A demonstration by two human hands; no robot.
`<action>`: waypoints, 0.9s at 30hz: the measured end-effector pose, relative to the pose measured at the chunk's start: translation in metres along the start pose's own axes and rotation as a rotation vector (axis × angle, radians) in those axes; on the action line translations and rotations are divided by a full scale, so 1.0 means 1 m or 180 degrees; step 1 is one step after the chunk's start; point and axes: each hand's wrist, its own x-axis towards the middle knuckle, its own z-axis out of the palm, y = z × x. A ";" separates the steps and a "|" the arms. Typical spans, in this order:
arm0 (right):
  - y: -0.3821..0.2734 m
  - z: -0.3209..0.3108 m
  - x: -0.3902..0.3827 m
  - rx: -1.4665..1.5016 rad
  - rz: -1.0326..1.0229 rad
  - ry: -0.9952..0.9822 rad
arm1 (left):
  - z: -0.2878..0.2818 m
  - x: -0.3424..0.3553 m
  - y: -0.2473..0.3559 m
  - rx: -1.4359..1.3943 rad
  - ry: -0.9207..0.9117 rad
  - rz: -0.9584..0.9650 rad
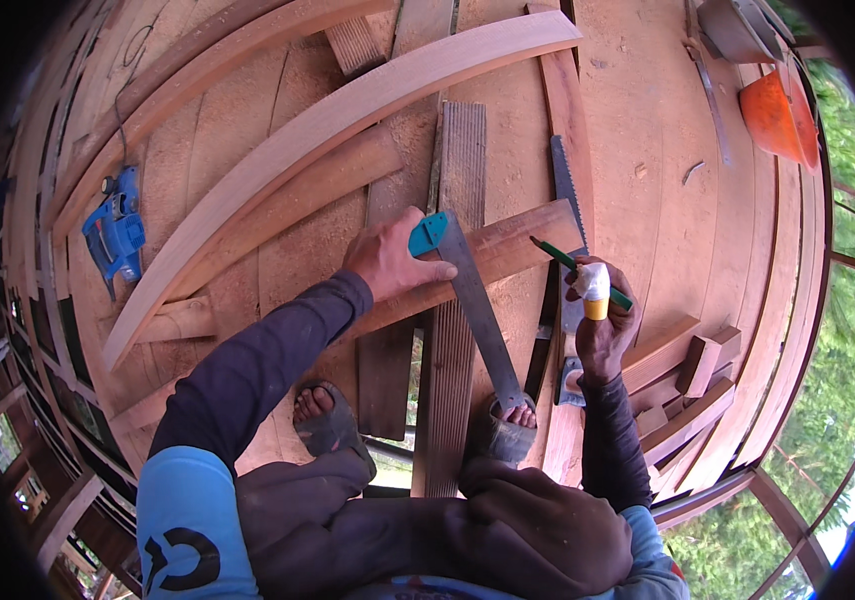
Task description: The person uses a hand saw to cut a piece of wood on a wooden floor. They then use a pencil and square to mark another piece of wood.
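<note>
My left hand (pixel 395 258) is closed on the teal handle of a try square (pixel 482 310). Its steel blade slants toward me across a wooden board (pixel 522 243), ending near my right foot. Fingers of my right hand (pixel 607 322) are wrapped round a green pencil (pixel 554 253) whose tip points to the upper left, over the board's right end. The same hand holds a small white-and-yellow object (pixel 595 300) of a kind I cannot make out. Just beyond that hand lies a handsaw (pixel 566 180), partly hidden by the board and hand.
A long curved beam (pixel 347 112) arcs across the plank floor. At the left lies a blue power planer (pixel 117 228) with a cord. Several wood offcuts (pixel 692 372) sit at the right. An orange plastic container (pixel 779 118) is at the far right. Gaps show between boards near my feet.
</note>
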 end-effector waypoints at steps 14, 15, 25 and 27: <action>0.005 0.048 0.009 -0.1451 -0.0803 -0.0956 | 0.007 -0.002 -0.002 0.0012 0.0233 0.0094; 0.006 0.048 0.009 -0.1471 -0.0815 -0.0959 | 0.007 -0.003 -0.002 0.0020 0.0274 0.0108; -0.004 0.051 0.011 -0.1757 -0.0787 -0.1051 | 0.006 -0.002 -0.002 -0.0095 0.0119 0.0014; -0.013 0.048 0.009 -0.1843 -0.0795 -0.1147 | 0.004 0.000 0.000 -0.0109 0.0020 -0.0019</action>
